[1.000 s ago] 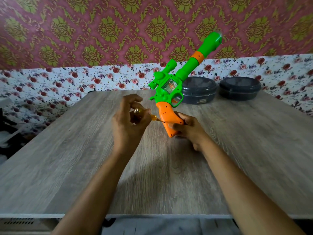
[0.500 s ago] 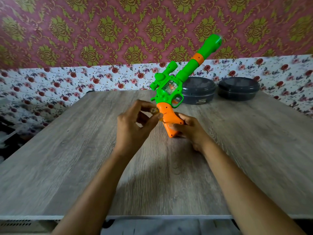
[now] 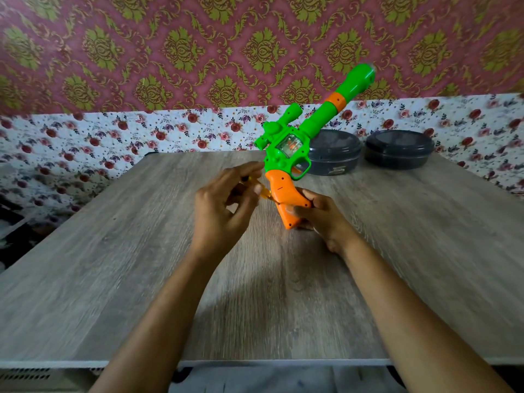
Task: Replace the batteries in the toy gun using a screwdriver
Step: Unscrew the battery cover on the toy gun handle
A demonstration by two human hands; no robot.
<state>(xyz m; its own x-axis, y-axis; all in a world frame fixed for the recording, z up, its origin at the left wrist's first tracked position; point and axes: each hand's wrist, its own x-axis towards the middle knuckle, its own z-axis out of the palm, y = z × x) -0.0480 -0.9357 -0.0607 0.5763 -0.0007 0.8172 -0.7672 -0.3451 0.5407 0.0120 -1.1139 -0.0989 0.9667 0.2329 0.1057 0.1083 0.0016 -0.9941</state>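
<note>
Head view, right hand (image 3: 323, 219) clamped round orange grip of plastic toy gun (image 3: 285, 165), left hand (image 3: 221, 214) pinching translucent amber screwdriver (image 3: 265, 194) just left of it.

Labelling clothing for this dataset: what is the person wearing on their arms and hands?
Nothing visible: the left hand and right hand are ungloved; the left forearm and right forearm are bare, with no sleeve, watch or bracelet. Blur hides any ring.
</note>
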